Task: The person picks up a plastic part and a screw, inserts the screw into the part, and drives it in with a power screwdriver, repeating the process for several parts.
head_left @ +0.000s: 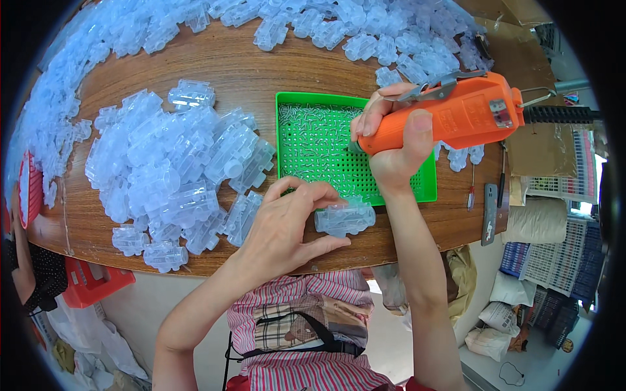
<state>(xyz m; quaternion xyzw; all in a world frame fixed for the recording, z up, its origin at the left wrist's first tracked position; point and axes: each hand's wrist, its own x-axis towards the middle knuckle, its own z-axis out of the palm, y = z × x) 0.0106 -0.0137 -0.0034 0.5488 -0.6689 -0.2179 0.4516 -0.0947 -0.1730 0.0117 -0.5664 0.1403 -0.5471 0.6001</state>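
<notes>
My right hand [398, 140] is wrapped round an orange electric screwdriver [460, 114]. The tool lies nearly level above a green perforated tray [430, 189], its nose end pointing left. Many small silvery screws [313, 124] are spread in that tray. By the table's near edge, a clear plastic part [345, 218] with rounded ends rests between the thumb and fingers of my left hand [283, 221]. The thumb is along its near side and the fingers on its far side. Whether the screwdriver's tip carries a screw is hidden.
A heap of similar clear parts [163, 156] stands left of the tray, and more line the table's far edge [352, 26]. A black cord [561, 115] trails right from the screwdriver. A small screwdriver [471, 195] and a dark phone-like slab [489, 215] lie at the right edge.
</notes>
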